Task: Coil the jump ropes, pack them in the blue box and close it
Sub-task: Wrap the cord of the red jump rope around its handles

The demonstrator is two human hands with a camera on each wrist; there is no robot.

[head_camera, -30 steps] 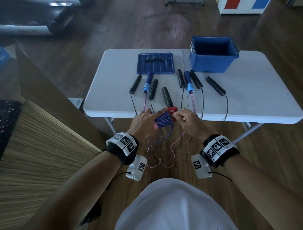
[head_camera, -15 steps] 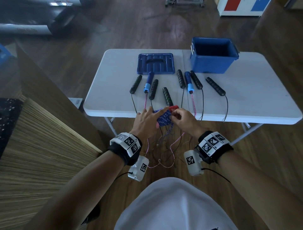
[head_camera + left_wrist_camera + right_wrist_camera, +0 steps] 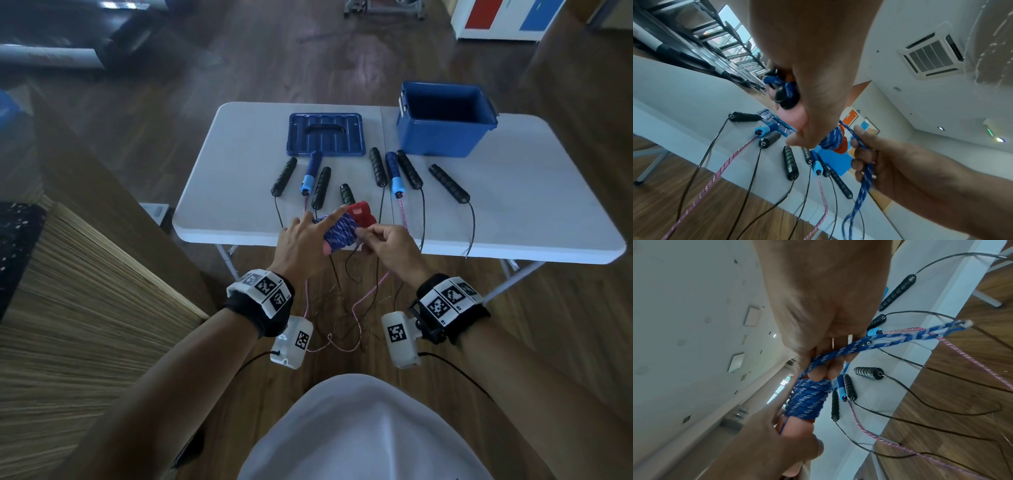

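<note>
A blue speckled jump rope (image 3: pixel 339 229) is wound in a tight coil round its red handles (image 3: pixel 359 214), just above the table's front edge. My left hand (image 3: pixel 305 236) grips this bundle, index finger stretched along it; the coil (image 3: pixel 833 138) shows past the palm in the left wrist view. My right hand (image 3: pixel 387 243) pinches the doubled loose tail (image 3: pixel 900 339) beside the coil (image 3: pixel 807 395). The open blue box (image 3: pixel 445 138) stands at the back right of the table, and its lid (image 3: pixel 325 133) lies flat at the back middle.
Several black-handled ropes (image 3: pixel 448 183) and a blue-handled pink rope (image 3: pixel 395 178) lie in a row on the white folding table (image 3: pixel 513 212). Their cords hang over the front edge and tangle on the wooden floor (image 3: pixel 342 325). A wooden slatted surface (image 3: pixel 85 325) is at my left.
Both hands have lifted the bundle slightly toward the table edge. The right hand has drawn the rope's tail round, and the hanging blue rope below has shortened.
</note>
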